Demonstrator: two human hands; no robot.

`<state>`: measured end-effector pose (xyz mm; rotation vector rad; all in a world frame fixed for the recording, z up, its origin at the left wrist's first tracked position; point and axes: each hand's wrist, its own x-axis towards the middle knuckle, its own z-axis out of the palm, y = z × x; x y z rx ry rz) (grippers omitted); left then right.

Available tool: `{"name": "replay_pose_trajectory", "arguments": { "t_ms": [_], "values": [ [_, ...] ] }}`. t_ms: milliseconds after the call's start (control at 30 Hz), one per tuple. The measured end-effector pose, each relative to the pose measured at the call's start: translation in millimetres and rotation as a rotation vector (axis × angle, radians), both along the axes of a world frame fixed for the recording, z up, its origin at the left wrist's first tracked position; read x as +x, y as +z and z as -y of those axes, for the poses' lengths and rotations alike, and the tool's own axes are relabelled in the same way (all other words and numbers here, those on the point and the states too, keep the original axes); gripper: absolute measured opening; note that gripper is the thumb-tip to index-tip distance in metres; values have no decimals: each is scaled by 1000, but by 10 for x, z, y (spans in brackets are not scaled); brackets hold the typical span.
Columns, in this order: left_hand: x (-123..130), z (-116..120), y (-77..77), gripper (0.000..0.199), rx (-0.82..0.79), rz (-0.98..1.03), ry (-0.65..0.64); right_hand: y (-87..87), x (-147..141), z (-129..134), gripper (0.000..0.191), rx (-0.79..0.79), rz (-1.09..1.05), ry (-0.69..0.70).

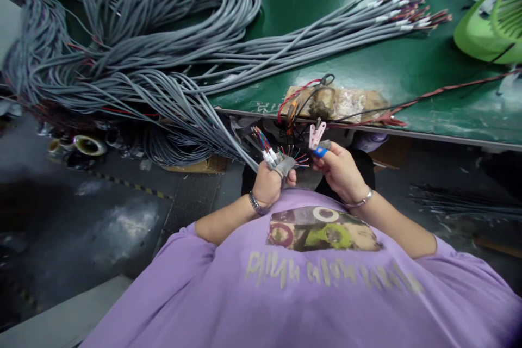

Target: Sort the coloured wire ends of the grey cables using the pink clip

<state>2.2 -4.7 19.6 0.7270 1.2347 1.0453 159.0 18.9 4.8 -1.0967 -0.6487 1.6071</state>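
Left hand (269, 185): fingers closed around grey cables (286, 166), coloured wires (302, 160) fanned out. Right hand (343, 169): fingertips pinched on a pink clip (317, 136).

2 hands (268, 182) hold grey cables (269, 159) and pink clip (317, 136).
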Motion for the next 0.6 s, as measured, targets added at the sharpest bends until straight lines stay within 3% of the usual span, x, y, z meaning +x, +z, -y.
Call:
{"name": "replay_pose_trajectory", "arguments": {
  "t_ms": [100, 300, 600],
  "values": [
    [-19, -4, 48, 41, -4, 33, -50, -26, 85, -97, 39, -55, -85, -24],
    [13, -68, 138, 40, 35, 72, -248, 17, 75, -325, 57, -99, -182, 144],
    [91, -170, 94, 37, 43, 69, -310, 61, -56, -392, 53, -65, -207, 70]
  ]
}}
